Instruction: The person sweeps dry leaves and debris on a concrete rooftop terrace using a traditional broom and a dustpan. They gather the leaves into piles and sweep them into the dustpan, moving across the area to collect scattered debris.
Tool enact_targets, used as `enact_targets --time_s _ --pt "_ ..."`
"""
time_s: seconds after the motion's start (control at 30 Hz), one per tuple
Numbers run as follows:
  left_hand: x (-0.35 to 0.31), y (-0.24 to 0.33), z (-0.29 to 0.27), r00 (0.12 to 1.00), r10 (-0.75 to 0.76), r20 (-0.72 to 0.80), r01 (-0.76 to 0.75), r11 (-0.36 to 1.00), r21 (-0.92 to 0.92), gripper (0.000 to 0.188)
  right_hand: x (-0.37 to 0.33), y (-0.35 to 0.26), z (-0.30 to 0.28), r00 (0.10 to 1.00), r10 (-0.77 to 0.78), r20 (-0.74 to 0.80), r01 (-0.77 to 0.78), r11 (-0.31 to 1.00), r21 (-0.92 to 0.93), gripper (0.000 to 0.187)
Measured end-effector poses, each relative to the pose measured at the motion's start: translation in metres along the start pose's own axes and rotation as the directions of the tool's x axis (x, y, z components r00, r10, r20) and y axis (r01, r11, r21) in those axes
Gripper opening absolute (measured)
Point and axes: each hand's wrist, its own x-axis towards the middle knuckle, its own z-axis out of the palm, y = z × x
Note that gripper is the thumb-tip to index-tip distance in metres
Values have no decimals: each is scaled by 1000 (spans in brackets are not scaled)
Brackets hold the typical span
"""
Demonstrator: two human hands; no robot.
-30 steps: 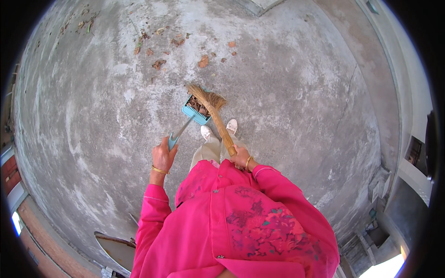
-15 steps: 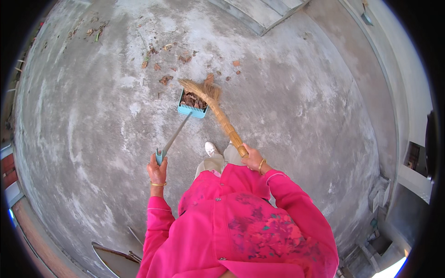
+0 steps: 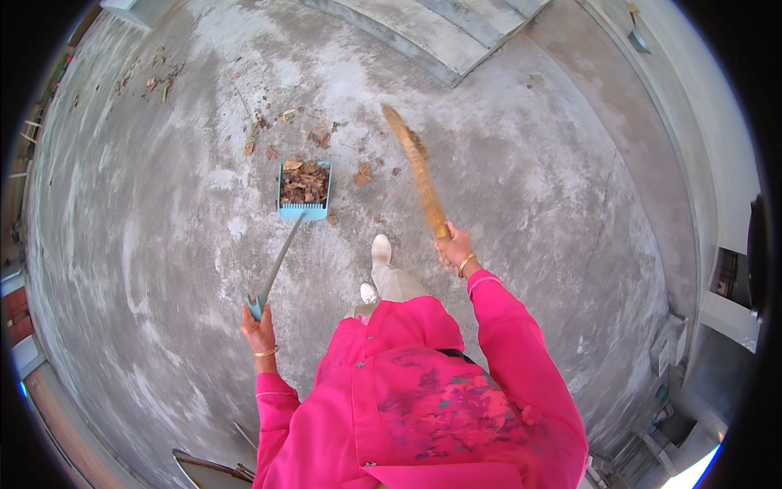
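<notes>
My left hand (image 3: 258, 330) is closed round the handle end of a long-handled light-blue dustpan (image 3: 303, 213). Dry brown leaves (image 3: 305, 183) fill the pan, which is at floor level ahead of me. In my right hand (image 3: 454, 247) is the thick handle of a straw hand broom (image 3: 415, 163). Its bristle end points forward, apart from the dustpan and to the right of it. A loose brown leaf (image 3: 363, 174) lies on the concrete between the two tools.
More leaf litter (image 3: 319, 139) is scattered just beyond the dustpan, and another patch (image 3: 163, 79) lies at the far left. A concrete step (image 3: 444, 49) juts in at the top. A wall (image 3: 692, 130) runs along the right side. One white shoe (image 3: 381, 248) is stepped forward.
The broom has swung away from the dustpan to the right, and the pan's leaves now show fully. The dustpan and my left hand have shifted left. One foot has stepped forward.
</notes>
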Motion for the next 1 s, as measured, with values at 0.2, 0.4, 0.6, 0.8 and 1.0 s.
enact_targets --time_s 0.2,0.4,0.6,0.8,1.0 --pt "22 35 -9 997 -54 -46 56 998 24 12 95 -45 1 983 154 -96 -159 986 -48 45" --pt "38 57 -1 998 -23 -64 26 999 33 10 61 -26 50 992 122 45 -114 982 -153 60" --pt "51 66 4 997 -41 -65 41 999 0 12 33 -25 -7 984 76 163 -79 997 14 74" --pt "52 76 3 993 -81 -90 77 996 -46 14 81 -16 -45 974 -168 -152 120 953 -280 59" --pt "47 85 4 992 -88 -88 84 995 -49 13 172 -8 -77 949 122 -291 -140 989 -40 46"
